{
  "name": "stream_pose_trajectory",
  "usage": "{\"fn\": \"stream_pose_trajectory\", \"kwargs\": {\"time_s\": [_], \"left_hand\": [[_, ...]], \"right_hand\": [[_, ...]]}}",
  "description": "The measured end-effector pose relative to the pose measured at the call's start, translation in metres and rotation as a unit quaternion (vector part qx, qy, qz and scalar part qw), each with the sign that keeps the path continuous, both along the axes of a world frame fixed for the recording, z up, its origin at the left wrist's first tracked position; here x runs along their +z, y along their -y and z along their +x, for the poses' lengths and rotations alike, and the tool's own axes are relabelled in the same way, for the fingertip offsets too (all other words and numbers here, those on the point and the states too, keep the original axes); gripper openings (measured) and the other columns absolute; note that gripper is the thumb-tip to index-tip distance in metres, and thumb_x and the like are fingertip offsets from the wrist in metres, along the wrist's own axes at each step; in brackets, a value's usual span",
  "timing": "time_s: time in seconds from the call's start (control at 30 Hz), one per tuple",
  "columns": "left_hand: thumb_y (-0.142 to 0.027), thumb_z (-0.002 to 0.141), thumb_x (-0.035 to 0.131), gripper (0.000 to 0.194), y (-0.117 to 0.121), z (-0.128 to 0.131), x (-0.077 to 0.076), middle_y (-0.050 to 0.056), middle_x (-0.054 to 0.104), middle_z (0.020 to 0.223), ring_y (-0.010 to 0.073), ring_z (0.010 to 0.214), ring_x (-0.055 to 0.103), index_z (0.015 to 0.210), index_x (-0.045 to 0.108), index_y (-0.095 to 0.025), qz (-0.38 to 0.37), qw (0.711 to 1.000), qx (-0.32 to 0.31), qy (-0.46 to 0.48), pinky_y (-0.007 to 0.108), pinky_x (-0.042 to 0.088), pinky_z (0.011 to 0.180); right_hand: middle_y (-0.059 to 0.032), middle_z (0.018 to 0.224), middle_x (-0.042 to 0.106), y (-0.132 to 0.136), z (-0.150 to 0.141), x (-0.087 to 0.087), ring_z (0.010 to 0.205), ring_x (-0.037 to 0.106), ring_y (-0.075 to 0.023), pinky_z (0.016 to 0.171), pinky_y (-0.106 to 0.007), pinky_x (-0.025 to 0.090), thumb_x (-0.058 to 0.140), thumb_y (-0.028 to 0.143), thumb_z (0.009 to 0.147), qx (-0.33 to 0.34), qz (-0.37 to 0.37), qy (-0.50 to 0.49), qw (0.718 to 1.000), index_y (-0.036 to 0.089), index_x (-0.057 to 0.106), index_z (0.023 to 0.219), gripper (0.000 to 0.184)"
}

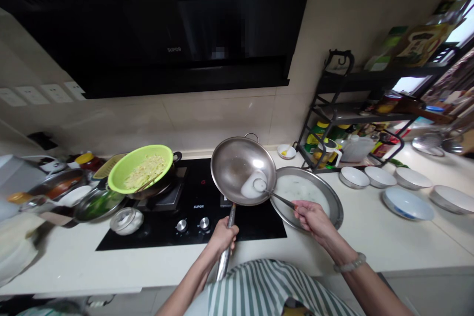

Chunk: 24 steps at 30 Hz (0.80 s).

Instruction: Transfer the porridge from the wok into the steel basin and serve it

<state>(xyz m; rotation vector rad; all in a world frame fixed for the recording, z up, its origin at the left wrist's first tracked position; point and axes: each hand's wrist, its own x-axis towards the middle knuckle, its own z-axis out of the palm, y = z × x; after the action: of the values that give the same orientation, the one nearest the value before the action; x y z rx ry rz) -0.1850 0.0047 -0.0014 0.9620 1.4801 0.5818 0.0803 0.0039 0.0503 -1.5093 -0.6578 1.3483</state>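
My left hand is closed around the long metal handle of a steel wok, which tilts down to the right. In my right hand is the handle of a ladle. The ladle's bowl lies inside the wok, in a small pool of white liquid on its lower right side. Right beside the wok, and partly behind my right hand, stands a wide steel basin holding whitish liquid with a few greenish bits.
A black cooktop lies under the wok. On its left, a green colander of pale shreds rests on a dark pan. A glass jar stands in front. Several white bowls and a black rack are at the right; the range hood hangs above.
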Motion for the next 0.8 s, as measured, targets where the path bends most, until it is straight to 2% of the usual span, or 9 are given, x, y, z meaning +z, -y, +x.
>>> {"fn": "stream_pose_trajectory", "kwargs": {"time_s": [0.17, 0.3, 0.53, 0.67, 0.8], "left_hand": [[-0.012, 0.074, 0.052, 0.018, 0.0, 0.0, 0.0, -0.009, 0.044, 0.044, 0.0079, 0.029, 0.039, 0.073, 0.037, -0.022, -0.002, 1.0, 0.002, -0.003, 0.017, 0.031, 0.032], [-0.012, 0.074, 0.053, 0.02, 0.0, 0.0, 0.001, -0.01, 0.044, 0.043, 0.0076, 0.029, 0.039, 0.072, 0.036, -0.023, -0.001, 1.0, 0.0, 0.002, 0.016, 0.029, 0.032], [-0.012, 0.074, 0.053, 0.02, 0.001, 0.0, 0.003, -0.009, 0.044, 0.043, 0.0076, 0.029, 0.039, 0.071, 0.036, -0.023, 0.002, 1.0, 0.0, -0.001, 0.016, 0.03, 0.031], [-0.016, 0.074, 0.057, 0.022, 0.0, 0.001, 0.003, -0.01, 0.044, 0.043, 0.0077, 0.029, 0.039, 0.071, 0.036, -0.023, 0.001, 1.0, 0.0, -0.006, 0.016, 0.03, 0.032], [-0.017, 0.074, 0.057, 0.022, 0.0, 0.001, 0.003, -0.009, 0.044, 0.043, 0.0083, 0.029, 0.039, 0.071, 0.036, -0.023, -0.004, 1.0, 0.003, -0.005, 0.017, 0.029, 0.032]], "right_hand": [[0.0029, 0.045, 0.052, 0.002, 0.004, 0.0, 0.035, 0.028, -0.0041, 0.035, -0.016, 0.013, 0.065, 0.022, 0.054, -0.004, -0.001, -0.008, 1.0, 0.014, 0.063, 0.08, 0.028], [0.0022, 0.046, 0.052, 0.008, 0.011, 0.006, 0.036, 0.026, -0.003, 0.036, -0.016, 0.012, 0.068, 0.022, 0.052, -0.01, -0.005, -0.03, 0.999, 0.012, 0.064, 0.082, 0.032], [0.0006, 0.05, 0.054, 0.027, 0.043, 0.018, 0.038, 0.025, -0.0029, 0.037, -0.017, 0.013, 0.073, 0.022, 0.05, -0.051, -0.004, -0.032, 0.998, 0.012, 0.065, 0.088, 0.04], [-0.0002, 0.053, 0.055, 0.036, 0.067, 0.007, 0.039, 0.031, -0.0057, 0.037, -0.02, 0.018, 0.072, 0.027, 0.05, -0.088, 0.007, 0.03, 0.996, 0.012, 0.066, 0.089, 0.042], [-0.001, 0.053, 0.058, 0.04, 0.087, -0.02, 0.042, 0.044, -0.0127, 0.04, -0.025, 0.031, 0.063, 0.035, 0.057, -0.103, 0.028, 0.193, 0.975, 0.015, 0.066, 0.087, 0.036]]}}
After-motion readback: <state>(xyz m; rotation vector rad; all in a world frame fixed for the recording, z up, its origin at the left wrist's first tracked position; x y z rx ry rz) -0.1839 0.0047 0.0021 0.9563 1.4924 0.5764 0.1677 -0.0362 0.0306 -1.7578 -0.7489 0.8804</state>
